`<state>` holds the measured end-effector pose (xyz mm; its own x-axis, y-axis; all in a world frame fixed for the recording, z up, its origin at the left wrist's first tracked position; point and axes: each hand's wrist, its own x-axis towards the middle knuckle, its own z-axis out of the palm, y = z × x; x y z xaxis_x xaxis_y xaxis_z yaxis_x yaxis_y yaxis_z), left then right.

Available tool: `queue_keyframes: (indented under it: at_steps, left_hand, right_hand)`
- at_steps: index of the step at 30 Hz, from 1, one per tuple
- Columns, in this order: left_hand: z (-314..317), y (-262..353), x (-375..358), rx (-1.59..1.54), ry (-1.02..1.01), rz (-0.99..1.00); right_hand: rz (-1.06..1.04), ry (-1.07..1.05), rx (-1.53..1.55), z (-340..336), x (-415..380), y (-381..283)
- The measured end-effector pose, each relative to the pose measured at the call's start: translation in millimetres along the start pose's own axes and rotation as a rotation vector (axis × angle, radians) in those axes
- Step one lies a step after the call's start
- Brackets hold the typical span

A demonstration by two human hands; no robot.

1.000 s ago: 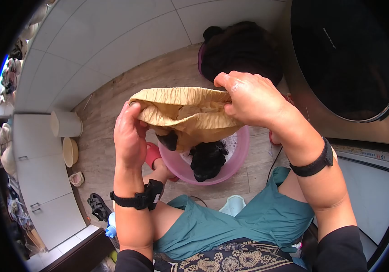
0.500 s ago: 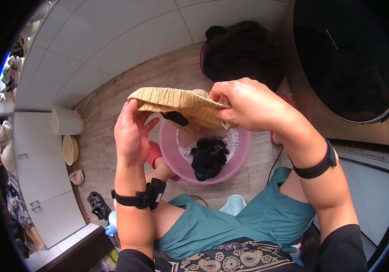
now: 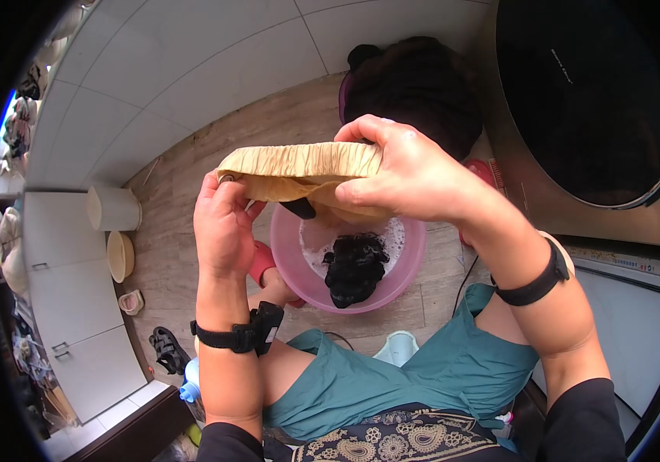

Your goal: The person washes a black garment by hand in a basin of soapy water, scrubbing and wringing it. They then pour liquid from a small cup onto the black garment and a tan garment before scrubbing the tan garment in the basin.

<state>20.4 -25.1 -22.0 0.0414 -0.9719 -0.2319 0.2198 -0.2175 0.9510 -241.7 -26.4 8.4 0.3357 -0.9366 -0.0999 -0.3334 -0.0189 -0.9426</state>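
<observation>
A tan garment (image 3: 299, 162) with a gathered elastic waistband is stretched between my two hands, above a pink basin. My left hand (image 3: 224, 223) grips its left end, beside a small round button or snap. The right end is pinched between thumb and fingers of my right hand (image 3: 391, 165). Below hangs the rest of the cloth, with a dark patch on it, over the basin's back part. Inside the pink basin (image 3: 411, 269) a wet black cloth (image 3: 356, 269) lies in sudsy water.
Dark clothes (image 3: 415, 92) are heaped in a purple tub at the back. A large appliance with a round black lid (image 3: 588, 100) stands right. White cabinets (image 3: 76, 269), a white bucket (image 3: 114, 208) and black sandals (image 3: 167, 348) are at left.
My right hand has shifted its grip up and left along the waistband, which is now flatter and opened wider. My left fingers have closed on the left end.
</observation>
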Motion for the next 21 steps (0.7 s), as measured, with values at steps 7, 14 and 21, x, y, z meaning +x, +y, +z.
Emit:
queue_keyframes:
  at_steps: [7,14,21]
  left_hand:
    - [3.5,2.3,0.2,-0.066,-0.023,-0.006]
    - [0.5,3.2,0.5,-0.122,-0.129,0.019]
    - [-3.1,12.1,0.2,0.347,-0.103,0.084]
  right_hand:
    - [-0.177,0.215,-0.249,-2.9,5.0,14.7]
    - [-0.081,0.252,-0.326,-25.7,5.6,15.2]
    - [-0.154,0.389,-0.31,-26.1,5.4,17.4]
